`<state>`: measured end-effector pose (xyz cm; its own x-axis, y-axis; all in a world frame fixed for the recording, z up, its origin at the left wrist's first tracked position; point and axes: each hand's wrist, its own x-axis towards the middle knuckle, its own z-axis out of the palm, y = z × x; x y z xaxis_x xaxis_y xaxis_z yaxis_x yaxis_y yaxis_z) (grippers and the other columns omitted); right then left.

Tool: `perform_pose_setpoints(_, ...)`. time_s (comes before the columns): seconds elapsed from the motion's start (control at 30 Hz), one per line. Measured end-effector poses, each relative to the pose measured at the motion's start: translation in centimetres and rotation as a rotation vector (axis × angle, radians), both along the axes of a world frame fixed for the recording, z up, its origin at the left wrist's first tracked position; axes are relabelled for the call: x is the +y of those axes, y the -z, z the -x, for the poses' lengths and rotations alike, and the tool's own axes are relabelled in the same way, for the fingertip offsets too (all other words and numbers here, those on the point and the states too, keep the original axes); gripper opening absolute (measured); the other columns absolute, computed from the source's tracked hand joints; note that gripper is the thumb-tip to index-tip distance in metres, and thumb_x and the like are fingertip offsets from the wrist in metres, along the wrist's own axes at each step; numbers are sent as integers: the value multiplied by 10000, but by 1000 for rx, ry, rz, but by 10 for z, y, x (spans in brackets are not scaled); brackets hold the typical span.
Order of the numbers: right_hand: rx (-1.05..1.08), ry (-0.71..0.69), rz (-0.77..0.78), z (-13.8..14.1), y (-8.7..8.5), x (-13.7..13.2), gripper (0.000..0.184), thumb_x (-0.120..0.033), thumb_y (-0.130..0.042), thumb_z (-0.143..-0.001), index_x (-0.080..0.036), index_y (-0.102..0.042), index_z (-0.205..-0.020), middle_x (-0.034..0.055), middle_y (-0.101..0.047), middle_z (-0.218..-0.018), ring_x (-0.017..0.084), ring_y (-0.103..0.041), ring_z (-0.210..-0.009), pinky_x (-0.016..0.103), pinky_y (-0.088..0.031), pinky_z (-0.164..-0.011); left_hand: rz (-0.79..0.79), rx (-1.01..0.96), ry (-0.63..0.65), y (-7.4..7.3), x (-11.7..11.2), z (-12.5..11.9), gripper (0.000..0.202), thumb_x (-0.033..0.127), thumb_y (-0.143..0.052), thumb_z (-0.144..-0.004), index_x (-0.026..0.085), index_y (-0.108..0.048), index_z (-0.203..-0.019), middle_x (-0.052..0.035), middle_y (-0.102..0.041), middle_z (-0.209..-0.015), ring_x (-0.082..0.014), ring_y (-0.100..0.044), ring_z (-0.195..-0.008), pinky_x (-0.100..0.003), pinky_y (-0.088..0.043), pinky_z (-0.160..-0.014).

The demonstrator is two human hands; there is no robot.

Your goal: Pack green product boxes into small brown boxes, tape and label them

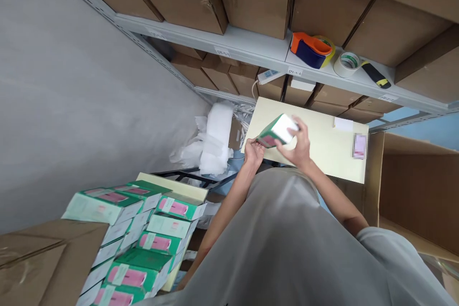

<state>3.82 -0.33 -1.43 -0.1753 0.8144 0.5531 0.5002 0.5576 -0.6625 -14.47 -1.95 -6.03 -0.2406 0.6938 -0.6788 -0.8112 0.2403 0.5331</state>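
A small green-and-white carton is held tilted above the pale yellow tabletop, slightly blurred. My left hand grips its lower left end. On the white end, my right hand has its thumb and fingers closed round the carton. A stack of similar green cartons with pink pictures stands at my lower left. Near the table's right end lie a white slip and a small pink item, which is blurred out.
An open cardboard box stands right of the table. The shelf ahead bears brown boxes, an orange-and-blue tape dispenser, a tape roll and a box cutter. White foam wrap lies left of the table.
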Motion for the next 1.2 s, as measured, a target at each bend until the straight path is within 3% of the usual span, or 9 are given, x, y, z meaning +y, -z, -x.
perform_pose_setpoints(0.13,383,180,360,-11,1,61,467,-660,-764,-999,-276,-581,-1192,177,-714,-1509,332,-699,-1431,497,-657,-1076,-76,203,29,-18,-21,2,80,269,-782,-935,200,-758,-966,-94,-816,-1090,-226,-793,-1090,-366,-635,-1052)
perform_pose_setpoints(0.2,535,231,592,-15,9,85,465,-674,-783,-962,-283,-567,-1091,81,-777,-1263,268,-758,-1232,413,-675,-990,-186,495,128,-29,-30,5,259,364,-864,-927,206,-824,-1129,-114,-816,-1218,-262,-780,-1163,-397,-630,-1065)
perform_pose_setpoints(0.3,665,253,990,-17,26,103,431,-651,-789,-970,-282,-578,-1044,-12,-728,-990,188,-749,-935,316,-683,-835,-311,1045,229,-46,-33,13,413,485,-922,-924,247,-845,-1252,-121,-781,-1300,-292,-730,-1251,-427,-611,-1095)
perform_pose_setpoints(0.37,713,210,1250,-12,40,101,360,-601,-751,-1027,-268,-626,-1087,-18,-710,-929,159,-725,-781,283,-680,-746,-371,1292,261,-55,-25,19,382,517,-903,-955,265,-846,-1237,-124,-749,-1344,-305,-695,-1332,-451,-595,-1138)
perform_pose_setpoints(0.47,726,99,1653,2,61,82,344,-570,-624,-1119,-232,-672,-1155,15,-728,-870,167,-726,-636,284,-679,-632,-495,1384,361,-63,-5,22,280,469,-868,-998,259,-837,-1180,-118,-735,-1355,-289,-713,-1328,-422,-619,-1097)
perform_pose_setpoints(0.63,754,-167,2152,30,91,30,624,-655,-289,-1184,-178,-688,-1234,92,-783,-789,241,-792,-611,297,-652,-488,-445,1430,551,-65,27,10,216,286,-840,-983,243,-852,-1195,-90,-765,-1240,-232,-765,-1070,-361,-645,-963)
perform_pose_setpoints(0.77,826,-248,2249,33,100,14,672,-661,-250,-1183,-155,-683,-1266,116,-814,-809,261,-823,-642,294,-644,-464,-387,1456,641,-59,35,3,192,243,-802,-986,250,-882,-1160,-89,-771,-1214,-246,-774,-1101,-371,-648,-985)
perform_pose_setpoints(0.93,854,22,2097,15,102,26,566,-626,-319,-1195,-179,-666,-1204,70,-773,-775,228,-811,-616,273,-659,-507,-457,1438,633,-47,24,12,210,238,-725,-1041,251,-875,-1187,-106,-773,-1308,-267,-756,-1275,-408,-615,-1150)
perform_pose_setpoints(1.2,728,257,1897,2,112,55,302,-523,-571,-1158,-229,-626,-1200,35,-723,-881,195,-797,-669,276,-695,-595,-449,1225,596,-17,0,28,243,382,-749,-1057,276,-866,-1242,-130,-749,-1407,-305,-733,-1360,-463,-585,-1224)
